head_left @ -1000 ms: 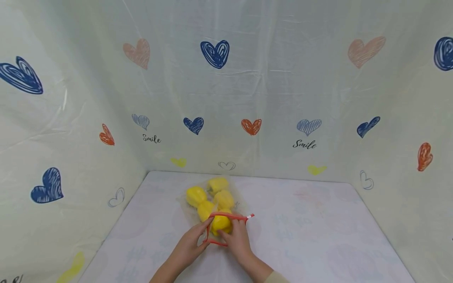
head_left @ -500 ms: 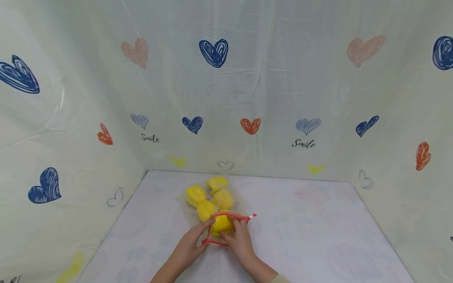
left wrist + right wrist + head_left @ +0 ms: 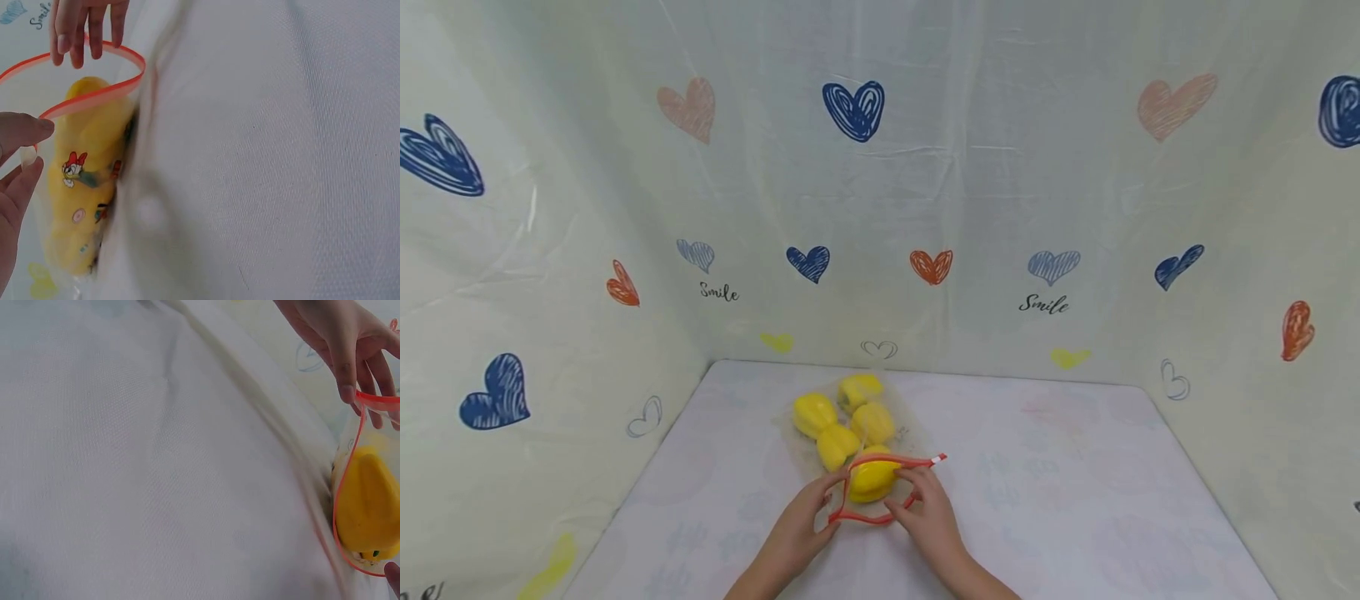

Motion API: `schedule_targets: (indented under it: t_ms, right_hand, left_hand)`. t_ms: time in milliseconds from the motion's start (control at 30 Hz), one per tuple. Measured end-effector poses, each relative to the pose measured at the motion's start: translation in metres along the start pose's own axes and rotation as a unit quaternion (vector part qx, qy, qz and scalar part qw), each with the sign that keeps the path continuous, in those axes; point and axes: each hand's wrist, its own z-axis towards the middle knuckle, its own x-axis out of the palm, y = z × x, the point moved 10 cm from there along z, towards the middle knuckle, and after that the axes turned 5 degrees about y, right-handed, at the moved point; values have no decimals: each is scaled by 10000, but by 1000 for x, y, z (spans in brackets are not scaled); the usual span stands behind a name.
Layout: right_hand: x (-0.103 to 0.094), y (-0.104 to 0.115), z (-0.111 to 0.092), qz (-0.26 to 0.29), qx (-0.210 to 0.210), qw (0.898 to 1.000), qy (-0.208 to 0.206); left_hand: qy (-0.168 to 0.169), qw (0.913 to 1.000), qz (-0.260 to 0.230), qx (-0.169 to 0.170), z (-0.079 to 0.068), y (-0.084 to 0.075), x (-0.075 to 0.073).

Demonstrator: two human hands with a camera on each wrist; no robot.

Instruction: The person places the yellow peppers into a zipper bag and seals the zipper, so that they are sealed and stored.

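A clear zip bag (image 3: 910,417) with a red rim and printed cartoon figures lies on the table, its mouth facing me. Several yellow bell peppers (image 3: 874,423) are inside. The nearest bell pepper (image 3: 367,506) lies just within the mouth. My left hand (image 3: 801,521) pinches the left side of the red rim (image 3: 100,95) between thumb and fingers. At the right side of the mouth is my right hand (image 3: 928,517), its thumb and fingers apart. In the left wrist view, the fingers of the right hand (image 3: 87,28) hang nearly straight over the rim.
A white table (image 3: 1060,500) with a faint print carries the bag. Behind and on both sides hangs a pale sheet (image 3: 985,183) printed with hearts and the word Smile.
My right hand has drawn back from the nearest bell pepper toward the right side of the mouth, which now stands wider. The left hand stays at the rim.
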Motion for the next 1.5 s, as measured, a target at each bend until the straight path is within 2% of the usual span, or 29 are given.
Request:
schedule_targets:
  t_ms: [100, 200, 400, 533, 700, 800, 1167, 1367, 1500]
  right_hand:
    - [-7, -1, -3, 108, -3, 9999, -55]
    - [-16, -1, -5, 150, -84, 9997, -195]
    - [-38, 4, -9, 141, -705, 9949, -710]
    - [-53, 3, -9, 77, -1045, 9892, -1021]
    - [-68, 0, -7, -207, -1145, 9854, -1244]
    - [-74, -1, -6, -365, -1143, 9840, -1316]
    - [-86, -13, 2, -666, -1048, 9831, -1344]
    - [-84, -28, 9, -572, -636, 9892, -1191]
    - [-78, -36, 15, -338, -303, 9942, -970]
  left_hand:
    - [-93, 9999, -47, -37, -2, 2, -1]
    - [-267, 9996, 40, 68, -6, 2, -3]
    - [-876, 9926, 666, 505, -13, -4, -10]
    - [-1250, 9856, 945, 642, -17, -5, -15]
    - [-1564, 9796, 1082, 656, -20, -4, -19]
    - [-1692, 9770, 1169, 555, -22, -2, -20]
    - [-1677, 9796, 1108, -89, -25, 7, -17]
    - [-1425, 9858, 668, -578, -25, 16, -14]
    - [-1251, 9885, 435, -736, -25, 22, -10]
